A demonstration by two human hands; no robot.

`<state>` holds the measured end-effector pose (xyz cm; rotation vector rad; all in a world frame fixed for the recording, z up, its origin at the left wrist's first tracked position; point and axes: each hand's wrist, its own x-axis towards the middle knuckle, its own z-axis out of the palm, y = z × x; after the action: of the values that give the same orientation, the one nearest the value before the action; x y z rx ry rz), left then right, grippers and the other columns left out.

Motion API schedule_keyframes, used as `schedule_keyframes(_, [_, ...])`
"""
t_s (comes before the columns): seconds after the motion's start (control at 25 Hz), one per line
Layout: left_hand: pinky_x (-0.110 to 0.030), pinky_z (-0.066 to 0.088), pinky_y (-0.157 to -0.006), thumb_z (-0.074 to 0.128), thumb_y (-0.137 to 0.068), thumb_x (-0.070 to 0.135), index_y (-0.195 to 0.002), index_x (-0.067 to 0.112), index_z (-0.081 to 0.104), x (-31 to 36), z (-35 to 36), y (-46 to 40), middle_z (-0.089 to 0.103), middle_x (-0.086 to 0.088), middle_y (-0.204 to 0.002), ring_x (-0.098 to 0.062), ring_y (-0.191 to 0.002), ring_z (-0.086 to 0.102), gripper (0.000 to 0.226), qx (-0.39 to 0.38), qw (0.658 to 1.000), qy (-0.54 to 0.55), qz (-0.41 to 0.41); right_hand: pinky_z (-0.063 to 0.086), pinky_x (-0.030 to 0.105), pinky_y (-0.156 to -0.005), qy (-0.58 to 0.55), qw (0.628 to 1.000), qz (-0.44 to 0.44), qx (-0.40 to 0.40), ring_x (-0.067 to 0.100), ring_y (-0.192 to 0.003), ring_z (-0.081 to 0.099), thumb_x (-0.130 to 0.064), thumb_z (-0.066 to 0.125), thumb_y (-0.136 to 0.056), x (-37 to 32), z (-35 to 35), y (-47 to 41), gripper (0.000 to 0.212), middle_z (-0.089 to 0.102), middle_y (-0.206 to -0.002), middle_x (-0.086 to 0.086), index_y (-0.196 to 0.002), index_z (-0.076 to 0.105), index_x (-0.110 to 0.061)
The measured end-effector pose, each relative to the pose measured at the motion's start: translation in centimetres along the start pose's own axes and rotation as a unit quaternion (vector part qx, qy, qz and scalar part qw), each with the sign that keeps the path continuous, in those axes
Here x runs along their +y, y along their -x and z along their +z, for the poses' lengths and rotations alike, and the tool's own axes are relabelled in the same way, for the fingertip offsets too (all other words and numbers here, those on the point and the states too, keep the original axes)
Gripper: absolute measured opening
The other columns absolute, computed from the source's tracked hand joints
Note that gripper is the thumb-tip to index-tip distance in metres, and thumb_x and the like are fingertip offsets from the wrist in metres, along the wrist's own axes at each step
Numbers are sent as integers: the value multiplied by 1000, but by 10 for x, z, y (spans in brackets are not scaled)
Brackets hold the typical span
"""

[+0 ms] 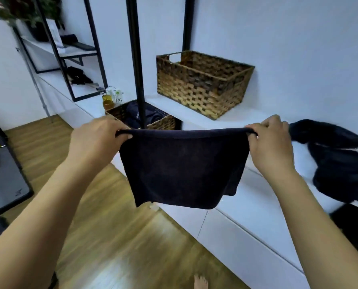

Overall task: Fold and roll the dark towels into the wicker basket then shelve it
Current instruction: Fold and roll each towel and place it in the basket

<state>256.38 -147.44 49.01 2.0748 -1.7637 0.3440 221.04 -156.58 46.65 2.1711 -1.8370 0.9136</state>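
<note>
A dark towel (182, 165) hangs in the air in front of the white desk (257, 205), stretched flat between two hands with its top edge running left to right and its body dropping straight down; the lower hem curls a little at the right corner. The left hand (96, 138) has its grip closed on the top left corner, thumb and fingers pinching the hem, and the right hand (272, 142) has its grip closed on the top right corner in the same way. Behind the towel, farther back on the desk, stands an empty wicker basket (201, 82), long side angled from near left to far right, with a cut-out handle in its left end. To the right of the towel, a loose pile of dark towels (340, 161) lies crumpled on the desk. Behind the left hand, lower than the desk top, sits a second wicker basket (153, 122) holding dark cloth, and a black upright pole (135, 59) rises in front of it, between the towel and the empty basket. A few glass jars (111, 97) stand just behind the second basket. Below the towel is a wooden floor (111, 226), where a bare foot (201, 282) shows.
</note>
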Motion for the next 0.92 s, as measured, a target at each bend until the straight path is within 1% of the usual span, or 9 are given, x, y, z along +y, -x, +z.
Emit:
schedule_keyframes(0.16, [-30, 35, -53, 57, -100, 40, -88, 22, 67, 76, -6, -66, 61, 4, -57, -15, -53, 53, 24, -13, 959, 277, -58, 51, 40, -62, -56, 992, 104, 53, 35, -72, 59, -30, 51, -98, 64, -50, -48, 32, 62, -74, 10, -81, 65, -8])
schedule_keyframes(0.24, [-28, 43, -51, 53, -104, 31, -98, 16, 63, 121, -2, -110, 74, -6, -67, -13, -44, 54, 19, -85, 847, 517, -87, 48, 30, -48, -266, 942, 196, 62, 27, -59, 65, -29, 49, -101, 91, -70, -80, 30, 67, -64, 11, -85, 64, -9])
schedule_keyframes(0.32, [-32, 57, -58, 50, -106, 26, -104, 12, 54, 168, 7, -156, 78, -12, -89, -17, -62, 72, 15, -121, 726, 670, -97, 51, 28, -56, -443, 861, 241, 69, 23, -69, 74, -26, 48, -105, 119, -81, -114, 20, 76, -78, 9, -99, 62, -14])
schedule_keyframes(0.4, [-37, 61, -75, 48, -107, 21, -103, 13, 49, 218, 23, -201, 78, -15, -99, -25, -87, 77, 9, -99, 661, 740, -72, 55, 33, -70, -537, 803, 251, 67, 25, -87, 76, -25, 46, -107, 151, -80, -147, 16, 76, -99, 13, -105, 58, -15])
schedule_keyframes(0.52, [-27, 56, -85, 52, -105, 17, -112, 17, 52, 296, 68, -265, 75, -7, -108, -16, -104, 71, 7, -19, 702, 712, -8, 56, 35, -87, -601, 755, 251, 78, 27, -110, 69, -20, 45, -107, 207, -55, -201, 16, 64, -131, 17, -116, 57, -13])
schedule_keyframes(0.6, [-18, 49, -90, 58, -102, 19, -143, 20, 38, 339, 112, -292, 58, -8, -142, -10, -124, 55, 46, -62, 784, 616, 52, 50, 40, -102, -596, 756, 269, 6, 30, -132, 53, -19, 47, -106, 237, -30, -225, 39, 45, -152, 11, -145, 43, -13])
schedule_keyframes(0.72, [-36, 35, -116, 61, -99, 36, -157, 33, 14, 382, 186, -283, 23, -7, -166, -21, -147, 33, 75, -203, 875, 417, 138, 46, 38, -106, -418, 843, 299, -159, 28, -135, 48, -26, 50, -105, 266, 14, -227, 52, 39, -156, 2, -154, 35, -22])
schedule_keyframes(0.8, [-43, 18, -125, 56, -100, 43, -155, 30, 28, 398, 229, -249, 21, -2, -167, -21, -154, 15, 63, -267, 879, 331, 214, 44, 31, -102, -233, 909, 242, -248, 18, -123, 55, -29, 52, -103, 279, 39, -215, 36, 56, -142, -1, -139, 57, -21])
schedule_keyframes(0.92, [-43, 1, -127, 47, -100, 54, -156, 28, 29, 403, 274, -198, 13, 3, -169, -13, -156, -2, 64, -332, 868, 229, 290, 42, 29, -104, -87, 928, 151, -330, 13, -124, 56, -36, 54, -101, 296, 62, -198, 35, 60, -137, -5, -133, 61, -22])
